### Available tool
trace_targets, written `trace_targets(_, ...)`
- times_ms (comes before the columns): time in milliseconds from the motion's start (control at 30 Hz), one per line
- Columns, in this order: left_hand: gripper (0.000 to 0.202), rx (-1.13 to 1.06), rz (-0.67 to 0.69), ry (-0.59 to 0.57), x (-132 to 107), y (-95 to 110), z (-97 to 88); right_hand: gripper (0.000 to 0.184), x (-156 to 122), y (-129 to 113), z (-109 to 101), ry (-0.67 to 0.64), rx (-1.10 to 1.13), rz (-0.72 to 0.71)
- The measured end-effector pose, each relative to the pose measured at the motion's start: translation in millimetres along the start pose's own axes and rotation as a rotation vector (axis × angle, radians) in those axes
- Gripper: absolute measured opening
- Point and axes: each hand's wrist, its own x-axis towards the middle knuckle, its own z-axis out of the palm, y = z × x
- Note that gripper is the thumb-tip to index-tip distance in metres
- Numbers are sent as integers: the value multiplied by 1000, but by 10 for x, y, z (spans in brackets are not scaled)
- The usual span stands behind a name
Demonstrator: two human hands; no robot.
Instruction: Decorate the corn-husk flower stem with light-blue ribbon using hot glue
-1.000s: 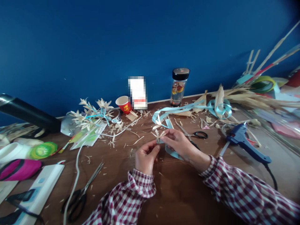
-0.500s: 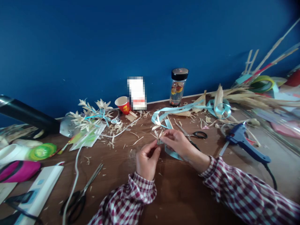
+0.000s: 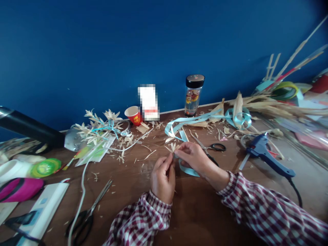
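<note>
Between my hands is a small pale flower of dried husk strips (image 3: 172, 147), its petals pointing up and away from me. My left hand (image 3: 163, 177) pinches its base from below, fingers closed together. From the right, my right hand (image 3: 192, 155) has thumb and forefinger closed at the flower's base, on the flower or on the ribbon there. A light blue ribbon (image 3: 188, 169) runs beneath my right hand and loops away behind it. Just past that hand lies a pair of black-handled scissors (image 3: 217, 147), partly hidden. The flower's stem is covered by my fingers.
A blue glue gun (image 3: 270, 155) lies at right. More scissors (image 3: 89, 212), a white cable (image 3: 83, 184) and a power strip (image 3: 46, 208) are at left. Finished husk flowers (image 3: 102, 124), a red paper cup (image 3: 134, 116) and a glass bottle (image 3: 194, 97) stand toward the blue wall.
My left hand has turned and its fingers have come up closer to the flower's base. My right hand stays nearly in place. The view has shifted slightly.
</note>
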Motion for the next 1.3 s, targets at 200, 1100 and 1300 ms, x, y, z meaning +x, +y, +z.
trace_targets(200,38,-43,-56,-12,-15,30,-22,24,9,-19,-4,-41,102,-4)
trace_targets(1100,30,-1077,-912,-12,204,-50,-95,22,-43,-63,13,-182,104,-3)
trace_targets(1300,32,-1050,-911,-34,212,-53,-104,21,-61,-88,27,-175,29,-36)
